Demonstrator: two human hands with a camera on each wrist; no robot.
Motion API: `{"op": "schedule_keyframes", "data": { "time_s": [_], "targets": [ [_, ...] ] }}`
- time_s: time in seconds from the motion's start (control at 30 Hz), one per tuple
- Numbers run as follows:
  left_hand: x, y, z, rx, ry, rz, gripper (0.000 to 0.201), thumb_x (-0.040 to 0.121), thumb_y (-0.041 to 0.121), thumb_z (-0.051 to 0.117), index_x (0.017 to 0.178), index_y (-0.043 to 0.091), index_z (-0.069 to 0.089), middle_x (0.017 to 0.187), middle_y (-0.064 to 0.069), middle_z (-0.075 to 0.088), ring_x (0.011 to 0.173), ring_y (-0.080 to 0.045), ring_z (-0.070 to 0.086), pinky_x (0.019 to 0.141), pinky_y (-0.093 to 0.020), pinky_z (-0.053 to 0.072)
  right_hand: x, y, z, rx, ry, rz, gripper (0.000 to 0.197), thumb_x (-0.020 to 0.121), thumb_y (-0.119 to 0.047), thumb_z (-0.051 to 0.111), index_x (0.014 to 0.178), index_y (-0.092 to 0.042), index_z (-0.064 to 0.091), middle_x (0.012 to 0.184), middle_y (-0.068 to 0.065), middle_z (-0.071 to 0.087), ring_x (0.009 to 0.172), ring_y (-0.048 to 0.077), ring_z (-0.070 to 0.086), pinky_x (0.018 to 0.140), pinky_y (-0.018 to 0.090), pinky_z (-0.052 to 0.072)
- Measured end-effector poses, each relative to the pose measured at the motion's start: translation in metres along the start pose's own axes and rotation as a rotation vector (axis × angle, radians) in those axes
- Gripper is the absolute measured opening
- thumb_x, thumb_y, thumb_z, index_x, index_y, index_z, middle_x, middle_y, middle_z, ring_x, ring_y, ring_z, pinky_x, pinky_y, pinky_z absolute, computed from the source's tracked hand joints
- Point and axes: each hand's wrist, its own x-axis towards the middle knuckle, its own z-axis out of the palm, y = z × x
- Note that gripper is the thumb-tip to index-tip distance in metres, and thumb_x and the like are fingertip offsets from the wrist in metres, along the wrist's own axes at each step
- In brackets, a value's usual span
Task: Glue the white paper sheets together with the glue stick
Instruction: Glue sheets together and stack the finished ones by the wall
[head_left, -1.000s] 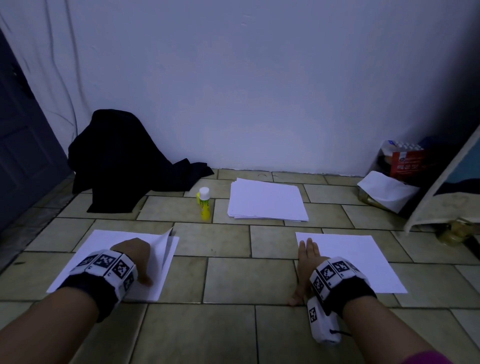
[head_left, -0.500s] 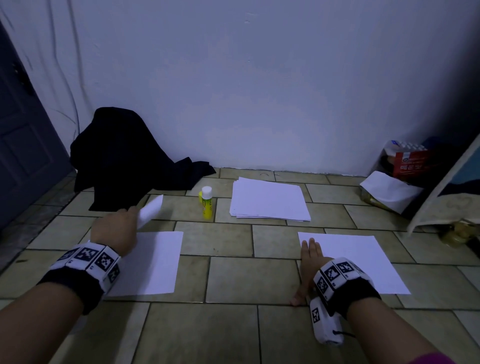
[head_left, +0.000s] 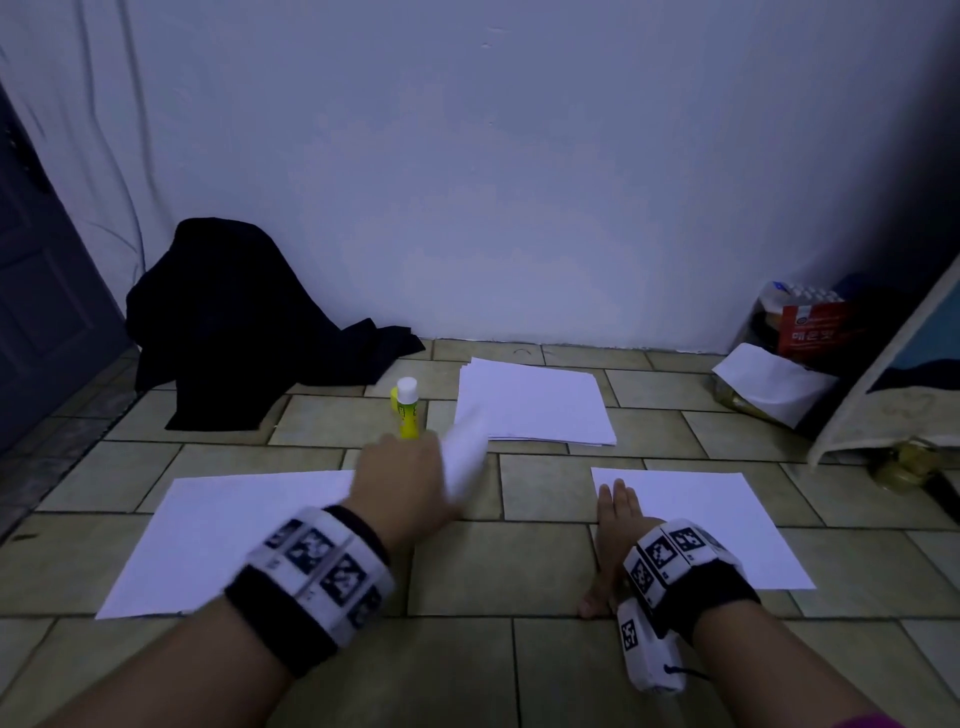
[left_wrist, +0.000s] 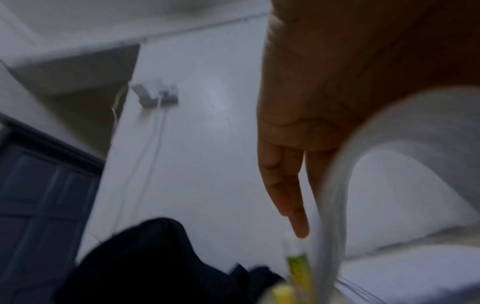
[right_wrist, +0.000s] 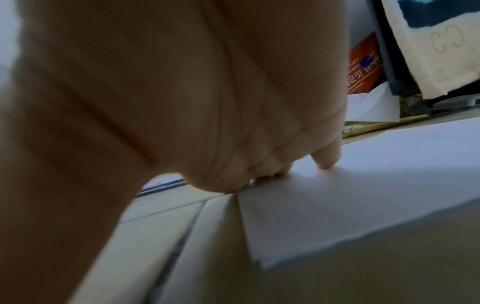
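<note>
My left hand (head_left: 410, 475) hovers over the floor tiles and pinches a curled, blurred white sheet (head_left: 466, 451). The left wrist view shows this sheet (left_wrist: 405, 131) bending beside my fingers (left_wrist: 283, 185); the thumb is hidden. Just beyond the hand stands the yellow glue stick (head_left: 407, 409) with its white cap, which appears low in the left wrist view as a glue stick (left_wrist: 298, 267). One sheet (head_left: 234, 535) lies flat at the left. My right hand (head_left: 616, 512) rests flat on the left edge of the right sheet (head_left: 706, 525), fingers (right_wrist: 327, 156) touching the paper (right_wrist: 350, 201).
A stack of white paper (head_left: 535, 402) lies near the wall behind the glue stick. A black cloth heap (head_left: 234, 322) sits at the back left. A red box (head_left: 810, 325), crumpled paper (head_left: 769, 384) and a leaning board (head_left: 893, 384) crowd the right corner.
My left hand lifted one sheet off the left pile and has swung it rightward, from the left side to in front of the glue stick. My right hand has stayed in place.
</note>
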Motion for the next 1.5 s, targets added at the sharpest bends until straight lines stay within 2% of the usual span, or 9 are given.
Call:
{"op": "schedule_keyframes", "data": {
  "time_s": [0.13, 0.23, 0.37, 0.5, 0.87, 1.03, 1.13, 1.3, 1.5],
  "targets": [
    [0.011, 0.037, 0.045, -0.130, -0.259, 0.103, 0.086, 0.078, 0.075, 0.053, 0.132, 0.010, 0.040, 0.131, -0.010, 0.054, 0.119, -0.031, 0.050, 0.100, -0.042, 0.037, -0.004, 0.006, -0.021, -0.009, -0.059, -0.035, 0.145, 0.056, -0.064, 0.079, 0.150, -0.004, -0.013, 0.158, 0.015, -0.011, 0.147, 0.029, 0.002, 0.116, 0.043, 0.019],
    [0.016, 0.042, 0.062, -0.136, -0.358, 0.136, 0.086, 0.079, 0.080, 0.042, 0.132, 0.012, 0.043, 0.135, -0.011, 0.049, 0.122, -0.033, 0.046, 0.105, -0.047, 0.033, 0.001, 0.018, -0.045, 0.101, -0.134, -0.080, 0.124, 0.052, -0.065, 0.081, 0.144, -0.008, 0.020, 0.150, 0.010, 0.022, 0.133, 0.029, 0.036, 0.102, 0.043, 0.040],
    [0.019, 0.026, 0.064, -0.094, -0.403, 0.265, 0.062, 0.097, 0.051, 0.044, 0.146, 0.016, 0.031, 0.153, -0.008, 0.026, 0.134, -0.032, 0.030, 0.105, -0.043, 0.036, 0.002, 0.022, -0.067, 0.188, -0.160, -0.052, 0.095, 0.069, -0.059, 0.075, 0.139, -0.009, 0.036, 0.143, 0.007, 0.039, 0.127, 0.024, 0.045, 0.101, 0.037, 0.042],
    [0.017, 0.012, 0.063, -0.015, -0.414, 0.381, 0.076, 0.096, 0.029, 0.053, 0.155, 0.016, 0.006, 0.162, -0.002, 0.003, 0.144, -0.030, 0.012, 0.114, -0.044, 0.029, 0.008, 0.011, -0.088, 0.365, -0.010, 0.009, 0.074, 0.076, -0.051, 0.073, 0.131, -0.007, 0.050, 0.133, 0.008, 0.054, 0.121, 0.022, 0.051, 0.096, 0.030, 0.043],
    [0.019, 0.010, 0.070, 0.024, -0.374, 0.386, 0.080, 0.095, 0.037, 0.054, 0.155, 0.014, 0.006, 0.162, 0.002, 0.004, 0.144, -0.028, 0.014, 0.109, -0.044, 0.036, 0.050, -0.124, -0.134, 0.751, 0.162, -0.386, 0.041, 0.081, -0.036, 0.073, 0.114, -0.014, 0.063, 0.113, 0.004, 0.066, 0.096, 0.016, 0.060, 0.091, 0.030, 0.049],
    [0.019, 0.010, 0.069, 0.051, -0.376, 0.373, 0.057, 0.095, 0.036, 0.053, 0.136, -0.001, 0.044, 0.144, -0.012, 0.036, 0.135, -0.031, 0.024, 0.104, -0.043, 0.040, 0.065, -0.162, -0.142, 0.578, 0.178, -0.435, 0.047, 0.086, -0.034, 0.067, 0.125, -0.009, 0.056, 0.123, 0.008, 0.060, 0.114, 0.024, 0.056, 0.093, 0.031, 0.044],
    [0.021, 0.009, 0.073, 0.057, -0.392, 0.344, 0.053, 0.095, 0.039, 0.052, 0.128, -0.002, 0.054, 0.139, -0.015, 0.041, 0.136, -0.030, 0.023, 0.104, -0.041, 0.040, 0.071, -0.169, -0.144, 0.522, 0.208, -0.429, 0.039, 0.091, -0.030, 0.060, 0.118, -0.001, 0.062, 0.116, 0.015, 0.064, 0.108, 0.029, 0.059, 0.080, 0.030, 0.043],
    [0.022, 0.005, 0.076, -0.015, -0.335, 0.366, 0.068, 0.092, 0.037, 0.057, 0.146, 0.005, 0.029, 0.150, -0.008, 0.030, 0.139, -0.028, 0.022, 0.104, -0.042, 0.040, 0.073, -0.152, -0.146, 0.662, 0.166, -0.370, 0.027, 0.090, -0.029, 0.060, 0.089, -0.002, 0.062, 0.080, 0.010, 0.055, 0.080, 0.023, 0.053, 0.063, 0.028, 0.037],
    [0.025, 0.004, 0.071, 0.022, -0.333, 0.439, 0.073, 0.092, 0.046, 0.055, 0.152, 0.027, 0.018, 0.160, -0.002, 0.012, 0.140, -0.030, 0.019, 0.107, -0.044, 0.036, 0.050, -0.100, -0.152, 1.329, -0.132, -0.300, 0.011, 0.096, -0.018, 0.046, 0.087, -0.012, 0.050, 0.081, 0.007, 0.051, 0.069, 0.022, 0.054, 0.062, 0.033, 0.048]
  ]
}}
